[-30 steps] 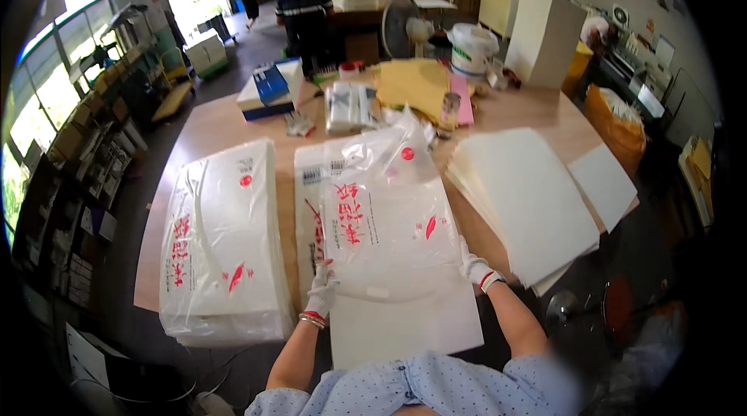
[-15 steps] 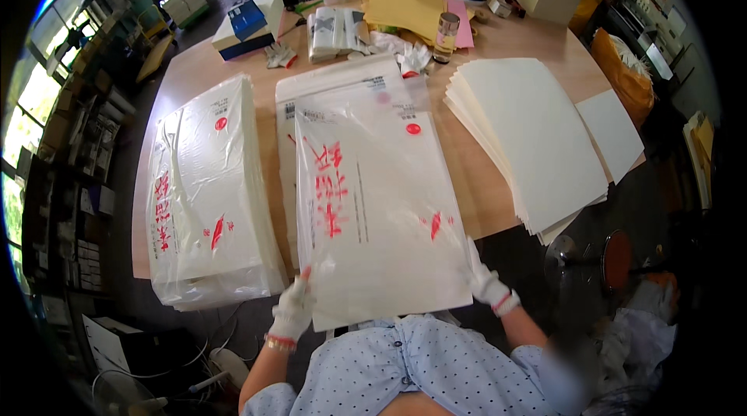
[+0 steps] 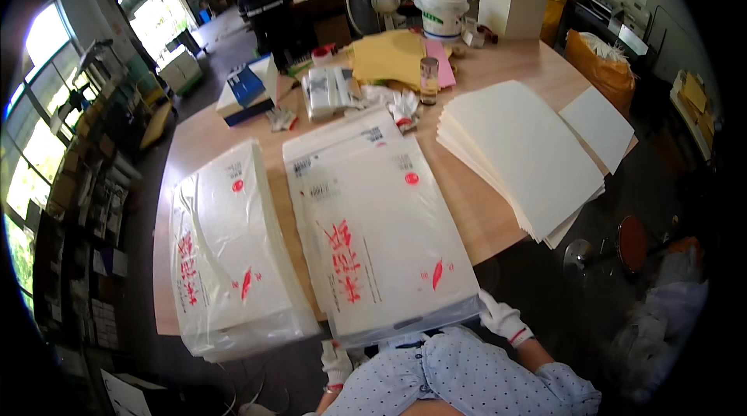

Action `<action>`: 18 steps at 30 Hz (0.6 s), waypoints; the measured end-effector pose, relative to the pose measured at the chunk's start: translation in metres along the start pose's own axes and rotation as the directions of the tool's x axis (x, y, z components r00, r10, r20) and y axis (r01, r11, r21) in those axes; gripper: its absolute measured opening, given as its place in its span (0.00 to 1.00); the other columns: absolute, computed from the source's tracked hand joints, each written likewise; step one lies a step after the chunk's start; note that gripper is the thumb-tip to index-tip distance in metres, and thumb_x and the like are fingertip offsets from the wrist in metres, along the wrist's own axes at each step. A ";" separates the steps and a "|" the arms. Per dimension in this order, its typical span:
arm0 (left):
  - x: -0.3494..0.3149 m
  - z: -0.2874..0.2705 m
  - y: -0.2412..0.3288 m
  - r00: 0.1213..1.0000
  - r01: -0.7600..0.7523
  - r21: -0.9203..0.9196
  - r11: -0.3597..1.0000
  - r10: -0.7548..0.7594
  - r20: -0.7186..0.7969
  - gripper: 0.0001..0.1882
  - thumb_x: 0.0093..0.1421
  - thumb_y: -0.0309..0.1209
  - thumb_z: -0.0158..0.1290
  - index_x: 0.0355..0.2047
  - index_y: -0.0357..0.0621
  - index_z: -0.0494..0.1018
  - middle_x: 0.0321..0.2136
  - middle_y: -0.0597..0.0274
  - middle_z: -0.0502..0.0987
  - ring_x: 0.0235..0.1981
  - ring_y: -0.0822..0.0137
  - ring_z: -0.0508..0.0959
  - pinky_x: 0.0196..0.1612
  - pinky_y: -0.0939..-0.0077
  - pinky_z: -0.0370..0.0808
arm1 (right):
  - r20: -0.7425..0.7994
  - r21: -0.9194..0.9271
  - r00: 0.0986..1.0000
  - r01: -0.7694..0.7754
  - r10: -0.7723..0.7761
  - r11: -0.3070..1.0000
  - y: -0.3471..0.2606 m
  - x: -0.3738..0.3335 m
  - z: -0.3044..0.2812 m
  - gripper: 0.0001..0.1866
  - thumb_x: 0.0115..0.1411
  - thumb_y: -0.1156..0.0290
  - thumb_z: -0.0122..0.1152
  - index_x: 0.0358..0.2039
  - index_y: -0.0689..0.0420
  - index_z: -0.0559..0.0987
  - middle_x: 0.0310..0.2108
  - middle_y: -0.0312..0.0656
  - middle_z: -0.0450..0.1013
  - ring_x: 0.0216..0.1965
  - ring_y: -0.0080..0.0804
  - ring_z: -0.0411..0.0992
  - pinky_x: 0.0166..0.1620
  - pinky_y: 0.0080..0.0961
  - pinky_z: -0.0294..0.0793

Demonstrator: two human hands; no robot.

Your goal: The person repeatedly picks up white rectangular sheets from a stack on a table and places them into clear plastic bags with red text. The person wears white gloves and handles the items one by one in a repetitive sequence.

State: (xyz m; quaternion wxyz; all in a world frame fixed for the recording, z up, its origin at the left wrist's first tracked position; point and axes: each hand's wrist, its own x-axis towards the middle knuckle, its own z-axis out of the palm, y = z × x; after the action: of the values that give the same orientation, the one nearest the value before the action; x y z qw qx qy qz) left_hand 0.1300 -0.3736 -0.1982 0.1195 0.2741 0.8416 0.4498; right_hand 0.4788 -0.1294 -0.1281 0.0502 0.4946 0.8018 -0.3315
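Observation:
A clear plastic bag (image 3: 389, 237) with red and black print lies at the middle of the near table, with white sheets in it. Its see-through end strip reaches past the table's near edge. My right hand (image 3: 504, 318), in a white knit glove, closes on the bag's near right corner. At the near left corner is my left hand (image 3: 336, 368), gloved too; its fingertips meet the bag's edge, and part of the hand is hidden below it. Under the bag, another printed bag (image 3: 327, 150) shows at the far end.
A thick stack of filled bags (image 3: 233, 252) lies at left, a fanned stack of white sheets (image 3: 521, 151) at right. Behind are a blue-and-white box (image 3: 249, 89), yellow paper (image 3: 389, 58), a jar (image 3: 429, 81) and a white bucket (image 3: 442, 13). A person (image 3: 264, 3) stands farther back.
The filled bag has come down from my raised hands to lie aligned over the one beneath. Both hands have shifted to its near corners. My view has tilted up, showing more of the room.

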 end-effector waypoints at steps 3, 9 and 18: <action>0.015 -0.002 0.057 1.000 0.005 -0.099 0.995 -0.006 -0.005 0.03 0.49 0.22 0.40 0.24 0.37 0.65 0.18 0.53 0.66 0.22 0.59 0.68 0.29 0.66 0.66 | -0.071 0.786 0.985 -0.041 0.156 0.617 0.024 0.016 0.023 0.22 0.57 0.65 0.51 0.52 0.58 0.68 0.33 0.48 0.74 0.34 0.35 0.73 0.39 0.32 0.72; 0.082 -0.057 0.161 0.867 -0.468 -0.520 0.715 0.484 -0.114 0.05 0.54 0.24 0.42 0.29 0.39 0.67 0.26 0.59 0.70 0.29 0.63 0.70 0.30 0.73 0.67 | -0.043 0.872 0.996 0.078 -0.083 0.484 -0.013 0.109 0.076 0.20 0.58 0.62 0.55 0.47 0.61 0.71 0.40 0.39 0.72 0.41 0.27 0.70 0.42 0.26 0.71; 0.161 -0.224 0.118 0.332 -0.354 0.311 0.882 0.430 -0.840 0.13 0.60 0.30 0.39 0.40 0.36 0.67 0.37 0.49 0.69 0.38 0.56 0.70 0.43 0.68 0.69 | 0.175 0.981 0.845 -0.109 -0.505 0.158 -0.283 0.121 0.054 0.17 0.60 0.63 0.52 0.45 0.60 0.70 0.29 0.35 0.71 0.26 0.23 0.69 0.30 0.22 0.71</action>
State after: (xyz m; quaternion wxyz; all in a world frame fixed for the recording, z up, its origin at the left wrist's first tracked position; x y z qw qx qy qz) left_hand -0.0602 -0.3843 0.0331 -0.4627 0.1937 0.6993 0.5093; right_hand 0.1708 -0.1517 -0.0833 -0.1291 0.1985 0.4241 -0.8741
